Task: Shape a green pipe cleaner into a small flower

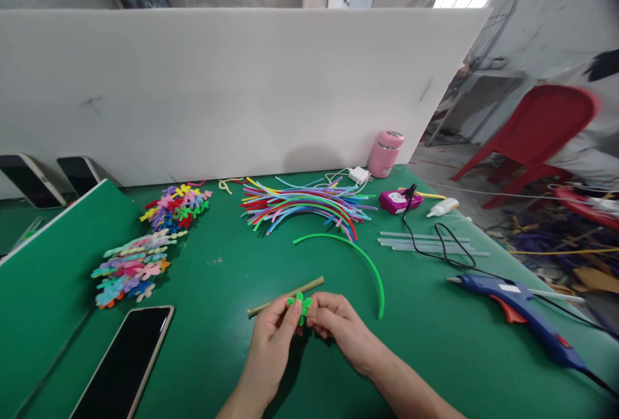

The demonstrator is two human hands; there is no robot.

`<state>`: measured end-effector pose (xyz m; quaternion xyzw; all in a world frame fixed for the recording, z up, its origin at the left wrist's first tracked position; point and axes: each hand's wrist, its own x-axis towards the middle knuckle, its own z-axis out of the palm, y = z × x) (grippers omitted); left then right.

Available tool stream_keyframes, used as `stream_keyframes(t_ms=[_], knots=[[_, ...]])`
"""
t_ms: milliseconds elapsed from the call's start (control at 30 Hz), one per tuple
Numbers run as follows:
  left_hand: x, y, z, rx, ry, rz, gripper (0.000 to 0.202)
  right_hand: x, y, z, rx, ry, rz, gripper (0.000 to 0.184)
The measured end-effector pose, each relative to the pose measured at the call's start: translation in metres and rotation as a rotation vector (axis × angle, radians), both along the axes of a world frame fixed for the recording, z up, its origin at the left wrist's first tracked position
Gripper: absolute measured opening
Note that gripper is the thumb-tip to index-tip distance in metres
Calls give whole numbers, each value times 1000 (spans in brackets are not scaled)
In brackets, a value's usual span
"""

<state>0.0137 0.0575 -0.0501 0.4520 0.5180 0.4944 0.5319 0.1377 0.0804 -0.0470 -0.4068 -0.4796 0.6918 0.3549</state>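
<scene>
A small green pipe cleaner flower (300, 306) is held up between both hands near the front of the table. My left hand (273, 335) pinches it between thumb and fingers. From the other side, my right hand (341, 325) has its fingers closed on the flower's right petals. Just behind the hands lies a thin olive stick (309, 285), partly covered by the left hand. A single bright green pipe cleaner (360, 253) curves across the table beyond the right hand. Farther back spreads a pile of multicoloured pipe cleaners (304, 203).
Finished flowers lie in two heaps, one pastel (130, 267) and one brighter (176, 207), at left. A phone (126, 361) lies front left. At right are a blue glue gun (522, 316), glue sticks (425, 243), a purple socket (399, 201) and a pink flask (385, 155).
</scene>
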Motion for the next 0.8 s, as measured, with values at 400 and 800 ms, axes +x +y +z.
stream_keyframes(t_ms=[400, 800], knots=[[-4, 1, -2, -80, -131, -16, 19, 8, 3, 0, 249, -88, -57, 27], [1, 2, -4, -156, -258, 6, 17, 7, 3, -5, 280, -64, -102, 26]])
